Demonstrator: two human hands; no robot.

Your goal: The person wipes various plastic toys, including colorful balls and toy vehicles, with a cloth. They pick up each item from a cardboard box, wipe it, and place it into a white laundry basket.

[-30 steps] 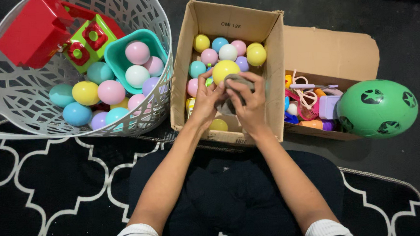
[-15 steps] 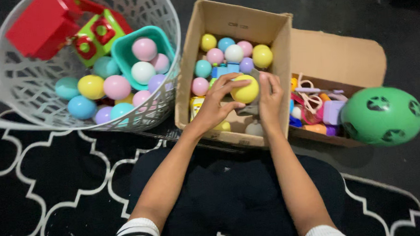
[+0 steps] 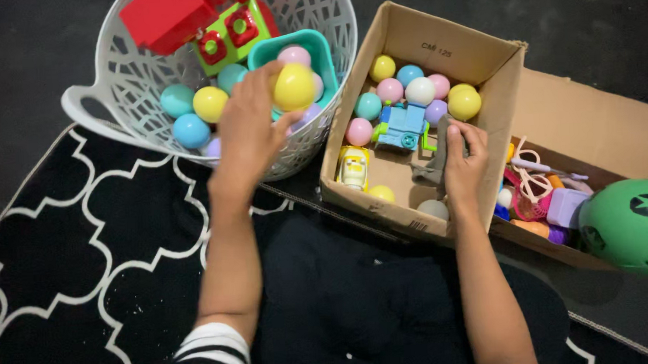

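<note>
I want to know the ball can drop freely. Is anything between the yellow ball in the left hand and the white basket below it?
Nothing visible: the left hand holds the yellow ball over the white basket, directly above the teal tub.

Left hand carried yellow ball over basket.

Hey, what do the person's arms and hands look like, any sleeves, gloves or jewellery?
Both arms are bare from the upper arm down. The left hand and right hand wear no gloves, and no rings, watch or bracelets show. A black-and-white striped sleeve shows at the left upper arm; the right sleeve is barely in view.
</note>
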